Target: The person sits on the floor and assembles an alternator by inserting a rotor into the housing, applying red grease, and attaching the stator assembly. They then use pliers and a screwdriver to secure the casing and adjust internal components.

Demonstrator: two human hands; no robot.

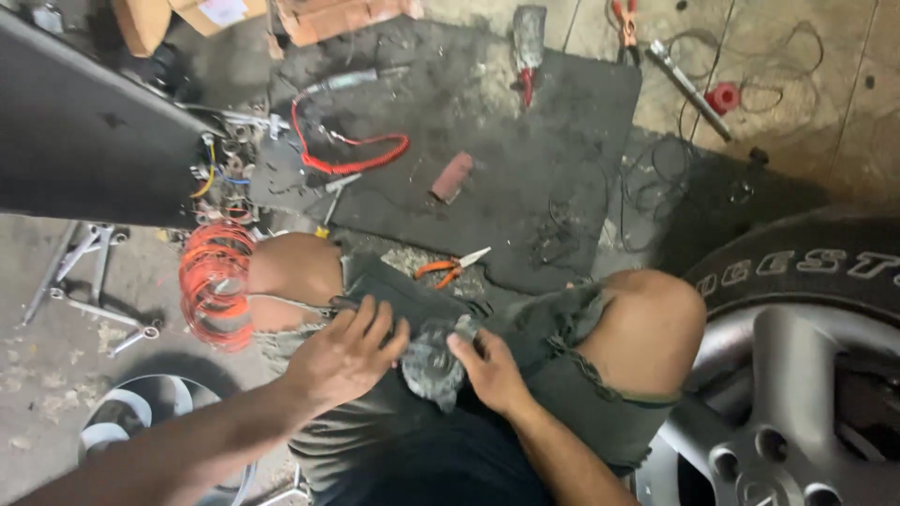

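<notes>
Hands on a grimy cloth in the lap

Cloth, grey, crumpled and oil-stained, lies bunched on our lap between our two knees, over the frayed dark shorts. Beside our right knee stands one car wheel, black tyre around a silver rim. One dark mat covers the floor ahead. One orange coiled cable sits by our left knee, and one pair of orange-handled pliers lies at the mat's edge. Our left hand rests spread, fingers wide, against the cloth. Our right hand pinches the cloth between thumb and fingers.
</notes>
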